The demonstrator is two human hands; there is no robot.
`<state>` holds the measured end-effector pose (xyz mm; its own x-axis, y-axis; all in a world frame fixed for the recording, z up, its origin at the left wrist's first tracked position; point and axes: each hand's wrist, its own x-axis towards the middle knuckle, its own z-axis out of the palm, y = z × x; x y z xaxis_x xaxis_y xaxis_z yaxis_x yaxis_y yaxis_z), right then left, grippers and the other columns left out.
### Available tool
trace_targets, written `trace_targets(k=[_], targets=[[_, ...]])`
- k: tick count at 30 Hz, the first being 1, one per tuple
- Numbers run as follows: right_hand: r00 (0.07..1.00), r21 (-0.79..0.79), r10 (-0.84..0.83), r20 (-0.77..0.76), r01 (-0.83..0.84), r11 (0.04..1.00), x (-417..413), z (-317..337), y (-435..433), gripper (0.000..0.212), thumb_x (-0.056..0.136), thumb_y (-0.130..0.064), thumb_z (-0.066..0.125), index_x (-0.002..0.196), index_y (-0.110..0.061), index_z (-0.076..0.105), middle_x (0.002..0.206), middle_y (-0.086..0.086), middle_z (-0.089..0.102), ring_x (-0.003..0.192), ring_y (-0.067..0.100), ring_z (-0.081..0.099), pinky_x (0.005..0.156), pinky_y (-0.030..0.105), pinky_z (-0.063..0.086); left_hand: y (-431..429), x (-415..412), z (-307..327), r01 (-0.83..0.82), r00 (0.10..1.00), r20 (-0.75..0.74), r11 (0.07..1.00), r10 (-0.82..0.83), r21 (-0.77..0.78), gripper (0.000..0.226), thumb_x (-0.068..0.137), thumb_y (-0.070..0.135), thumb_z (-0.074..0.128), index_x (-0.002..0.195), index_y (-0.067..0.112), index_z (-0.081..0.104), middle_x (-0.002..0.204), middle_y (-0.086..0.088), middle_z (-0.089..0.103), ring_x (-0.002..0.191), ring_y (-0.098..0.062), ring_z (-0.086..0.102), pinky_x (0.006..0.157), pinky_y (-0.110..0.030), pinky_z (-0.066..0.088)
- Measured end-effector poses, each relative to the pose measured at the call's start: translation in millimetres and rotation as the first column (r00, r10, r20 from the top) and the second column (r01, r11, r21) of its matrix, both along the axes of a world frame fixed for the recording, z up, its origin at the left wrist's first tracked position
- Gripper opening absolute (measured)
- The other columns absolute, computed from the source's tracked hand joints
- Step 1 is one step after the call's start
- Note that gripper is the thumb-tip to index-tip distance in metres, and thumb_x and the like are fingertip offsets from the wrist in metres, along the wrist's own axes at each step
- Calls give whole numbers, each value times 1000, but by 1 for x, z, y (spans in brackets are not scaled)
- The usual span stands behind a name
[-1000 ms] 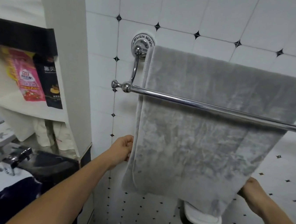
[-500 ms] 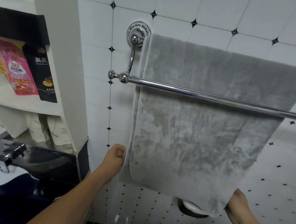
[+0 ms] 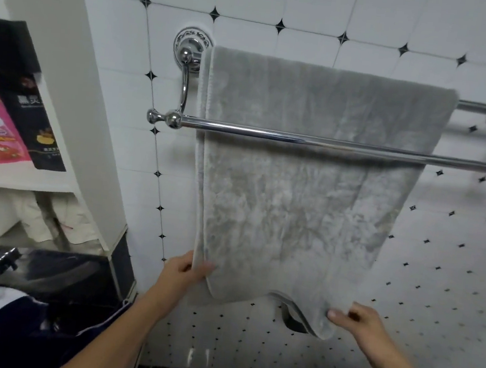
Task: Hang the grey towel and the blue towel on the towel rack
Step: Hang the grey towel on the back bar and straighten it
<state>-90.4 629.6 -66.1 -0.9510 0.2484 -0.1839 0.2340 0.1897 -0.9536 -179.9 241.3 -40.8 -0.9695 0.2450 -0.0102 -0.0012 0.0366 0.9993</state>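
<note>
grey towel (image 3: 310, 191) above both grips, left grip (image 3: 184, 270) still pinching its edge, right grip (image 3: 362, 319) now pinching the corner from the front

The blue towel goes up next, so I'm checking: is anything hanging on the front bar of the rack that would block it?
Nothing visible hangs on the front bar. The grey towel is draped over the rear bar and hangs behind the front one. The left hand and right hand hold its lower corners.

Front rail (image 3: 330, 143) bare, open above; grey towel (image 3: 308, 205) hangs behind it; white partition (image 3: 64, 105) crowds left end.
</note>
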Motion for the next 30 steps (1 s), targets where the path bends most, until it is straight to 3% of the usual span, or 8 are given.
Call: trace_targets(k=[3,5,8,15,18,23,26,30], targets=[[999,135,-24,45,17,991,-12,3,4,8,79,-2,76,83,-9,78,91,7,79,80,16,74,65,16,55,5,-4,1,-51,996,-86,988,38,-148,14,83,17,74,81,30,79,87,6,79,82,-14,74,70,-28,60],[992,209,-112,61,97,973,-17,4,14,6,79,2,74,82,-2,75,91,17,77,80,25,74,73,32,59,-1,-11,1,-125,990,-89,977,111,-173,8,83,13,74,83,20,78,85,-3,78,82,-24,74,73,-39,61],[984,312,-147,98,110,944,-21,4,26,10,78,1,76,86,5,73,88,17,75,83,32,71,87,51,55,-11,-22,5,-125,992,-59,965,115,-229,9,85,14,73,90,8,76,89,-10,78,83,-27,74,78,-44,60],[960,146,-281,18,275,950,-15,0,10,23,72,-5,83,91,-8,69,84,9,71,83,30,66,76,36,51,-20,-15,4,-87,996,12,987,90,-132,21,80,4,76,99,13,74,93,-8,78,89,-24,73,74,-30,60],[875,233,-474,96,444,865,-7,-25,5,38,70,-16,86,96,-4,61,86,13,62,85,31,59,86,40,44,-56,3,-4,-208,976,8,950,216,-234,36,79,-1,75,113,10,67,106,-16,70,96,-26,66,90,-38,56],[929,351,-91,358,-44,935,-21,-50,-75,22,80,-15,77,83,1,62,83,18,62,83,33,58,83,32,38,-139,57,-16,-354,924,6,859,383,-370,30,80,5,75,108,13,68,96,-5,71,88,-21,65,81,-21,53],[846,396,247,472,-454,798,-28,-52,-150,15,87,-20,70,87,-5,67,82,14,69,82,32,65,72,27,44,-192,99,-25,-504,835,-27,742,550,-443,22,81,7,75,97,21,69,90,-4,72,86,-21,68,85,-27,54],[705,347,516,487,-698,626,-24,-57,-267,17,89,-28,67,93,-11,66,92,5,69,79,17,64,69,25,48,-261,148,-41,-607,715,-143,506,684,-613,30,80,14,75,109,20,70,109,-4,71,99,-18,66,95,-30,50]])
